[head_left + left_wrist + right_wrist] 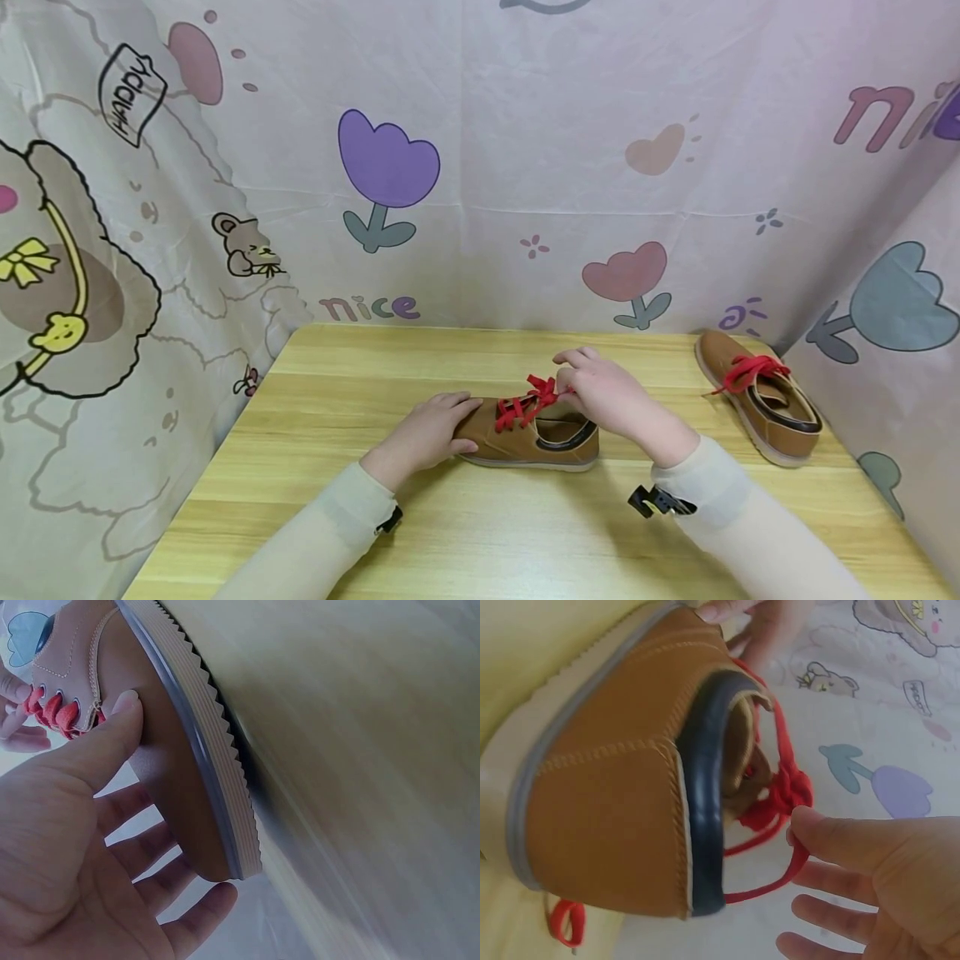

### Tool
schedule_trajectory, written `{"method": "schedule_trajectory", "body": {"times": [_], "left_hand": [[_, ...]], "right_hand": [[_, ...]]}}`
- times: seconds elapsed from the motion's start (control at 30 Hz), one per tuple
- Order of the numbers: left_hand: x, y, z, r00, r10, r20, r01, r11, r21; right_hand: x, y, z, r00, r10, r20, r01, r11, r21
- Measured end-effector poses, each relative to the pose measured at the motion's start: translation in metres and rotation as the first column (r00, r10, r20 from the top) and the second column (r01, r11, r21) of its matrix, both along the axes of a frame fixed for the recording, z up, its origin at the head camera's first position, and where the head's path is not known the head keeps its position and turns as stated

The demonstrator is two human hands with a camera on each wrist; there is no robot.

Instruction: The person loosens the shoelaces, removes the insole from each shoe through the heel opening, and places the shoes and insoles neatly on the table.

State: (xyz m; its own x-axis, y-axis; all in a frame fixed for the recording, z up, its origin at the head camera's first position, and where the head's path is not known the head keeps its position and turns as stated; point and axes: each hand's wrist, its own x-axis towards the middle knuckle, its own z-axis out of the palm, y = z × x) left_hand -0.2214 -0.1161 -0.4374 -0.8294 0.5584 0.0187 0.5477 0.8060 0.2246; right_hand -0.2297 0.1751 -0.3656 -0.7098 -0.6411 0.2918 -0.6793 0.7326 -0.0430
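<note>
From where I sit, my first worry is the knot (787,789): a tug along the wrong strand could draw it tighter instead of freeing it. It is bunched so close to the fingertips that I can't make out which strand runs where. My second worry is the shoe (487,442) itself. It stands sole down on the table (480,533), toe to my left and heel to my right, and only the toe is held; a hard upward pull on the lace (516,412) could lift or swing the heel. The thin lace could also slip out, since just a small pinch has it.

The left hand (429,429) is partly open around the toe, thumb along the near side and spread fingers over the far side, a light-looking grip that I'd judge good enough for gentle pulls. The right hand (606,398), above the shoe's opening, pinches the lace beside the knot between thumb and forefinger, its other fingers loosely bent and off the work. The other shoe (776,429), red-laced too, stands well apart at the table's right side.
</note>
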Motion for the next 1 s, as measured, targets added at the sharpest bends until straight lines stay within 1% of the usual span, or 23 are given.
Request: {"method": "schedule_trajectory", "body": {"times": [0.2, 0.4, 0.53, 0.7, 0.77, 0.87, 1.0], "left_hand": [[-0.001, 0.0, -0.002, 1.0, 0.004, 0.001, -0.004, 1.0, 0.002], [-0.002, 0.0, -0.002, 1.0, -0.002, -0.003, 0.002, 1.0, 0.001], [-0.001, 0.0, -0.002, 1.0, -0.005, -0.008, 0.005, 1.0, -0.006], [-0.001, 0.0, 0.0, 1.0, 0.004, 0.004, -0.004, 1.0, -0.008], [-0.001, 0.0, 0.0, 1.0, 0.007, 0.006, -0.007, 1.0, -0.011], [0.0, 0.0, 0.001, 1.0, 0.006, 0.008, -0.006, 1.0, -0.018], [0.001, 0.001, 0.003, 1.0, 0.007, 0.015, -0.007, 1.0, -0.022]], "right_hand": [[-0.002, 0.009, 0.012, 1.0, -0.002, -0.011, 0.002, 1.0, -0.017], [-0.005, 0.023, 0.027, 0.999, -0.049, 0.009, 0.049, 0.996, -0.077], [-0.009, 0.034, 0.039, 0.997, -0.071, 0.002, 0.071, 0.99, -0.123], [-0.014, 0.048, 0.053, 0.989, -0.149, -0.011, 0.146, 0.98, -0.135], [-0.016, 0.053, 0.055, 0.982, -0.189, -0.007, 0.186, 0.973, -0.136], [-0.02, 0.059, 0.054, 0.972, -0.235, 0.0, 0.231, 0.958, -0.17], [-0.027, 0.066, 0.05, 0.961, -0.276, -0.028, 0.26, 0.932, -0.252]]}}
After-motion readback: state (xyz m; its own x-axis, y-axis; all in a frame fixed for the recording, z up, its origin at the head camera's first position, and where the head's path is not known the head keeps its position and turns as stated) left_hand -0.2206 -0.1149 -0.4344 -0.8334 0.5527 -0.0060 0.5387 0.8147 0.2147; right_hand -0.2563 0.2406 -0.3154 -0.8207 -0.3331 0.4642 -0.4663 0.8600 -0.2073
